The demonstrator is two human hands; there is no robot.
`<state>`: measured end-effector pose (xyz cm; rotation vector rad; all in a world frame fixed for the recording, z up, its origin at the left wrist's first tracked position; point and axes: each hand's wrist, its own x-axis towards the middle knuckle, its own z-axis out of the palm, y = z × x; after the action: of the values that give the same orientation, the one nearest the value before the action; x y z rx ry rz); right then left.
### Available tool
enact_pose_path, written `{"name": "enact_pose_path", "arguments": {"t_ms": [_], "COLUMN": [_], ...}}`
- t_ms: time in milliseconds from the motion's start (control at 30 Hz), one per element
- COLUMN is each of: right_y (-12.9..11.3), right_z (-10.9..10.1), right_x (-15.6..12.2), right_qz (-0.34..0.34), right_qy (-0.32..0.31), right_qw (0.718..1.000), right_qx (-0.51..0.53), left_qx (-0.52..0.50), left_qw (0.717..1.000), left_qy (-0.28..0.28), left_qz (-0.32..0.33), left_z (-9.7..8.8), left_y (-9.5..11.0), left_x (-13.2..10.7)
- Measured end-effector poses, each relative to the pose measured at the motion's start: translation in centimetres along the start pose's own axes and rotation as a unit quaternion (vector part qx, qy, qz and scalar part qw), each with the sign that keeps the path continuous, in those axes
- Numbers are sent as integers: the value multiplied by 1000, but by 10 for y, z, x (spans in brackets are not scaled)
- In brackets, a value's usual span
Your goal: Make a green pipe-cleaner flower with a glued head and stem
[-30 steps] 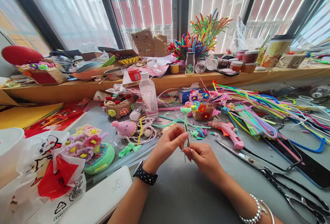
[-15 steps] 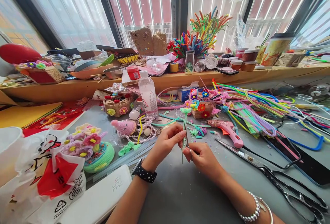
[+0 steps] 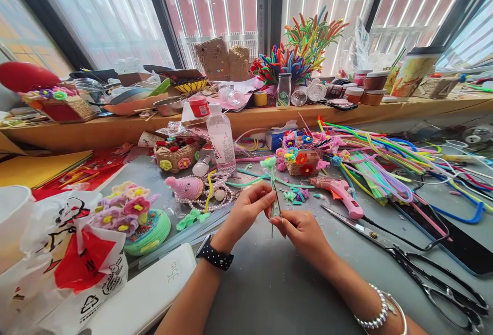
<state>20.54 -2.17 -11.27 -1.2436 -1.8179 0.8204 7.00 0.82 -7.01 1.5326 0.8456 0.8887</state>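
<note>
My left hand (image 3: 250, 210) is closed, pinching the thin stem of a mint-green pipe-cleaner flower (image 3: 267, 162) whose head stands above the fingers. Beside the stem, my right hand (image 3: 304, 229) is closed on a small pair of scissors (image 3: 276, 199); their narrow blades point upward, close against the stem. Fingers hide most of the handles. Behind the hands lie green and purple pipe-cleaner scraps (image 3: 298, 194) and a woven basket of colourful flowers (image 3: 302, 164).
Large black-handled scissors (image 3: 400, 258) and a pink glue gun (image 3: 341, 193) lie to the right, near bundled pipe cleaners (image 3: 373, 170). A clear bottle (image 3: 221, 140) stands behind. At left are a white power bank (image 3: 154, 291), a plastic bag (image 3: 65, 258) and a flower-topped green cushion (image 3: 150, 235).
The flower head has tipped slightly to the left and up. My right fingers have shifted a little on the small scissors, while both hands stay in nearly the same place.
</note>
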Motion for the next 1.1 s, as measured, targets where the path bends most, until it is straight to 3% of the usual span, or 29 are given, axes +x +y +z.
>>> {"name": "enact_pose_path", "arguments": {"t_ms": [367, 633, 800, 1100], "right_y": [-2, -6, -6, -1], "right_z": [-2, -3, -2, 0], "right_x": [-1, -2, -2, -1], "right_qz": [17, -1, -2, -14], "right_qy": [-18, -52, -26, 12], "right_qw": [999, 996, 998, 1000], "right_qx": [47, 72, 56, 16], "left_qx": [10, 15, 11, 7], "left_qw": [999, 1000, 999, 1000], "left_qy": [27, -1, -28, -8], "left_qz": [15, 20, 15, 16], "left_z": [1, 2, 3, 2], "left_y": [0, 2, 0, 0], "left_x": [0, -1, -1, -1]}}
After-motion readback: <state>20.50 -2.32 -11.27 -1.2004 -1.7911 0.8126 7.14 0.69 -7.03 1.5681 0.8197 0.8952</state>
